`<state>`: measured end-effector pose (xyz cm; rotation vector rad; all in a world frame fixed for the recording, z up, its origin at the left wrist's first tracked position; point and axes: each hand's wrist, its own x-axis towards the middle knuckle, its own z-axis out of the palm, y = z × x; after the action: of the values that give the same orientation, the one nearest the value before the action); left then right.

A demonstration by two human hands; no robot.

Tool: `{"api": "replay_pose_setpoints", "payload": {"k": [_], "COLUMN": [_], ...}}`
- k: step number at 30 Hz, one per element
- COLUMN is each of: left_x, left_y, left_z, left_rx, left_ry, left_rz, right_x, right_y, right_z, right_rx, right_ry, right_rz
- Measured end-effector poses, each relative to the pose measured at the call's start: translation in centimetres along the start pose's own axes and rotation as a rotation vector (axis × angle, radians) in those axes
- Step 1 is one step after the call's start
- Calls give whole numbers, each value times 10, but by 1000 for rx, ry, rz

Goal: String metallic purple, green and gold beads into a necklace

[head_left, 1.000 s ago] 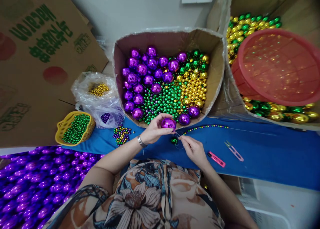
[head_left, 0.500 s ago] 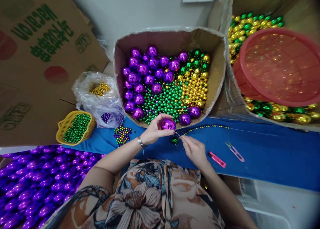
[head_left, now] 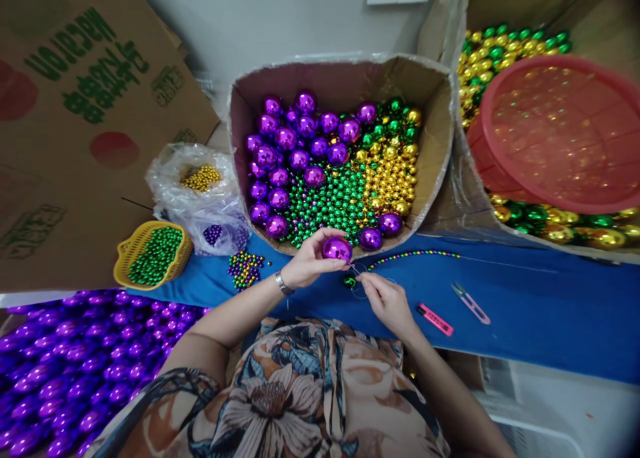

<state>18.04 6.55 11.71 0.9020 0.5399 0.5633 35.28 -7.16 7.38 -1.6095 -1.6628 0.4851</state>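
Observation:
My left hand (head_left: 311, 261) is closed around a large shiny purple bead (head_left: 337, 250), just in front of the cardboard box. Close by on the right, my right hand (head_left: 386, 299) pinches a thin thread (head_left: 356, 270) that runs to the lower side of that bead. A green bead (head_left: 349, 281) lies under the thread, between the two hands. Behind my right hand, a string of small purple, green and gold beads (head_left: 415, 253) curves across the blue cloth (head_left: 520, 311). Its thin end stretches out to the right.
A cardboard box (head_left: 435, 145) holds purple, green and gold beads. Left are a yellow basket (head_left: 187, 255), plastic bags (head_left: 163, 175) and loose small beads (head_left: 245, 270). Right lie a pink cutter (head_left: 435, 319) and thread snips (head_left: 471, 303). A red basin (head_left: 483, 145) rests in another box.
My right hand has shifted very slightly, and the thread loop between my hands looks a little different. My left hand keeps its hold on the purple bead.

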Motion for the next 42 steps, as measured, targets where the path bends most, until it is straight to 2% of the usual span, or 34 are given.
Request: {"api": "replay_pose_setpoints", "payload": {"k": [4,16,18,21,23,25,27,29,31,34,36,38,40,42], "left_x": [0,1,1,1,3,5,7,9,11,15,19,23,26,27], "left_y": [-2,-3,-5,-1,5,13,19,19,15,7,2,0,0,2], "left_z": [-1,-1,-2,-8,-16,-26,-35,-40,-40,-38,-38,-40,-40,-38], "left_rx": [45,-10,34,170,295,504,833,1212,1538,1794,1762,1564,1203,738], "left_ry": [-2,-41,-71,-188,-165,13,168,145,34,-47,-22,79,200,257], "left_rz": [34,-14,7,59,130,243,361,451,492,474,471,473,406,251], "right_x": [-1,0,1,1,-1,-4,-7,-8,-9,-8,-9,-10,-12,-14], "right_y": [2,0,-1,-1,0,3,5,6,6,5,4,5,6,6], "right_z": [1,0,0,-2,-5,-9,-12,-13,-12,-11,-9,-8,-5,-2], "right_rx": [-36,-17,-21,-27,-44,-67,-87,-104,-114,-117,-120,-128,-140,-151], "right_ry": [9,-12,-10,6,28,48,60,68,75,82,86,85,77,69], "right_rz": [-16,0,-7,-20,-17,-3,10,19,20,8,-2,-9,-13,-17]}}
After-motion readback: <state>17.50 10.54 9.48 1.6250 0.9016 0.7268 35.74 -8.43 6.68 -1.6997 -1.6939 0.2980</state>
